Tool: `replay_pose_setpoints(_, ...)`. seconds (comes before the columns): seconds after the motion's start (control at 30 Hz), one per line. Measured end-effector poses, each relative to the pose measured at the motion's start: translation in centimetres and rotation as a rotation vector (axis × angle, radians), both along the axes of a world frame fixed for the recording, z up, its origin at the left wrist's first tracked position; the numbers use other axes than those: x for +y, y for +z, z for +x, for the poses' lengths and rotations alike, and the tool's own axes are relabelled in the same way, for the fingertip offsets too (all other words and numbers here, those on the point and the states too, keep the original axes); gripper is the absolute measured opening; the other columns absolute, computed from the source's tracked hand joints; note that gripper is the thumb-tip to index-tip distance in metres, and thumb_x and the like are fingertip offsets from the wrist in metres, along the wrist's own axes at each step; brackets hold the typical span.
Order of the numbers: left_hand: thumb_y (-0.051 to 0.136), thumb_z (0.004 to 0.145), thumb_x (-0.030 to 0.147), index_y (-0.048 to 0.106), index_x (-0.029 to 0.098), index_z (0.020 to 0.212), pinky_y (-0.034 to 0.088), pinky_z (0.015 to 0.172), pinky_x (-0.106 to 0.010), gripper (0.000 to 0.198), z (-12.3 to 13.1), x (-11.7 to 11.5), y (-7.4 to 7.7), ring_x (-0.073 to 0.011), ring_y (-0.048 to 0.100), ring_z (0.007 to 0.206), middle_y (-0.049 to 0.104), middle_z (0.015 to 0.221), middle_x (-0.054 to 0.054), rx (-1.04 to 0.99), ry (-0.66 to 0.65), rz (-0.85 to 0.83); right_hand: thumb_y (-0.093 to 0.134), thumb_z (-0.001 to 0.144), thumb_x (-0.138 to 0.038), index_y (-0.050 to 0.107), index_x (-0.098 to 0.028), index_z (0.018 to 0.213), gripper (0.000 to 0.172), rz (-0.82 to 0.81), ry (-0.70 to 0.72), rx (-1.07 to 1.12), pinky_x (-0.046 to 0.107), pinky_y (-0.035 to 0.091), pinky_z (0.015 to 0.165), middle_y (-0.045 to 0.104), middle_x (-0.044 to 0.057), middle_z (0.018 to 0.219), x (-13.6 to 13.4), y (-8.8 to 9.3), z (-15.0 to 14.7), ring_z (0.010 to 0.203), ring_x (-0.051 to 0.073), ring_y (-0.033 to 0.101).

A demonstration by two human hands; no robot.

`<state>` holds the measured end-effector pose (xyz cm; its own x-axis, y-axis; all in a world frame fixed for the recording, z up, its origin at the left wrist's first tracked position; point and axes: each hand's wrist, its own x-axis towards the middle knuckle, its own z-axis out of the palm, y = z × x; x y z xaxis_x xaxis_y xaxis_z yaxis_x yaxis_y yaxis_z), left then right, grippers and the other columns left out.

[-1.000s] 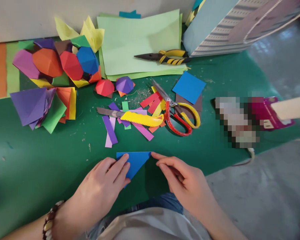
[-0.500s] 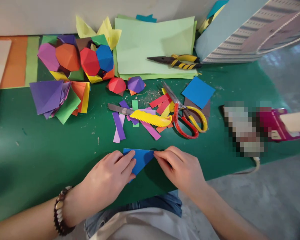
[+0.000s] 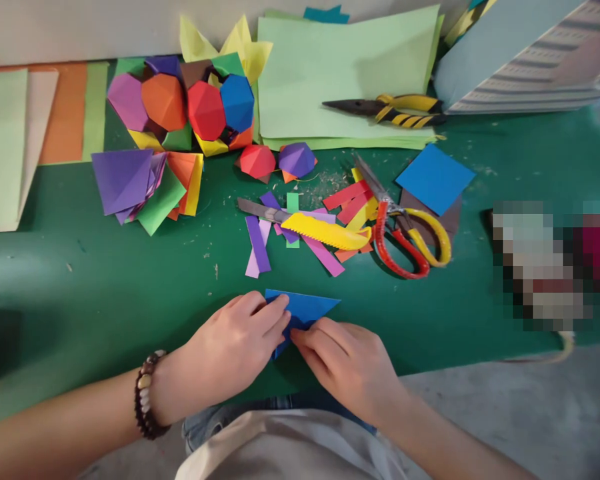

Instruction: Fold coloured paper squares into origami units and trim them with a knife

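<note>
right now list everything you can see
folded paper triangle: 1, blue, under both hands
paper polyhedra: several, mixed colours, upper left
pale green paper stack: 1, top centre
pliers: 1, yellow-black handles, on the stack
scissors: 1, red-yellow handles, right of centre
utility knife: 1, yellow handle, centre
paper strips: many, mixed colours, centre
paper square: 1, blue, right
mat: 1, green, beneath everything
left hand: 1, on triangle, beaded bracelet
right hand: 1, on triangle

Blue folded paper triangle [image 3: 304,308], flat, long edge fwd, tip bottom-left.
</note>
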<state>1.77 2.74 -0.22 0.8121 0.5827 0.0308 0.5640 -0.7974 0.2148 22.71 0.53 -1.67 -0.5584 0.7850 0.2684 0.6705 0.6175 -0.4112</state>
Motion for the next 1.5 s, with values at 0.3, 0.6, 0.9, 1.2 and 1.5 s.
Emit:
replay_pose_setpoints(0.3, 0.04, 0.096, 0.01, 0.065, 0.01, 0.11, 0.054, 0.081, -0.036, 0.028, -0.1, 0.2, 0.2, -0.0212, 0.061, 0.097, 0.062, 0.127, -0.012, 0.016, -0.03, -0.031, 0.041, 0.095, -0.01, 0.067, -0.018, 0.08, 0.031, -0.051, 0.162, 0.052, 0.03, 0.039, 0.049, 0.058, 0.0, 0.063, -2.0, 0.0, -2.1, 0.053, 0.013, 0.054)
replay_pose_setpoints(0.6, 0.063, 0.088, 0.035, 0.063, 0.01, 0.12, 0.055, 0.086, -0.038, 0.04, -0.9, 0.3, 0.4, -0.0234, 0.057, 0.096, 0.062, 0.132, -0.011, -0.149, 0.001, -0.099, 0.066, 0.086, -0.027, 0.064, -0.021, 0.108, 0.023, -0.202, -0.224, -0.031, 0.029, 0.052, 0.06, 0.069, 0.006, 0.096, 2.7, 2.5, 2.0, 0.074, 0.017, 0.066)
replay_pose_setpoints(0.9, 0.055, 0.087, 0.004, 0.058, 0.025, 0.131, 0.052, 0.098, -0.037, 0.049, -2.1, 0.2, 0.9, -0.0232, 0.057, 0.12, 0.06, 0.135, -0.007, -0.328, 0.034, 0.083, 0.073, 0.076, -0.022, 0.066, -0.022, 0.077, 0.007, -0.755, -0.118, 0.074, 0.022, 0.035, 0.054, 0.06, -0.007, 0.062, 6.2, 4.7, 0.2, 0.057, 0.009, 0.054)
replay_pose_setpoints(1.2, 0.077, 0.072, 0.048, 0.071, 0.012, 0.09, 0.062, 0.065, -0.035, 0.041, 1.0, 3.8, 2.2, -0.0256, 0.073, 0.069, 0.076, 0.078, -0.01, -1.076, 1.015, -0.801, 0.079, 0.07, -0.036, 0.053, -0.021, 0.072, 0.03, -0.806, 0.042, 0.8, 0.022, 0.031, 0.051, 0.046, -0.006, 0.067, 12.0, 4.9, -0.4, 0.057, 0.008, 0.041)
replay_pose_setpoints(1.5, 0.079, 0.073, 0.044, 0.074, 0.012, 0.079, 0.057, 0.061, -0.025, 0.033, 3.6, 4.3, 2.1, -0.016, 0.068, 0.058, 0.073, 0.064, -0.006, -1.169, 0.999, -0.98, 0.076, 0.071, -0.039, 0.046, -0.026, 0.115, 0.054, -1.104, -0.117, 1.028, 0.031, 0.049, 0.072, 0.063, -0.001, 0.09, 11.2, 2.0, -0.5, 0.08, 0.017, 0.063)
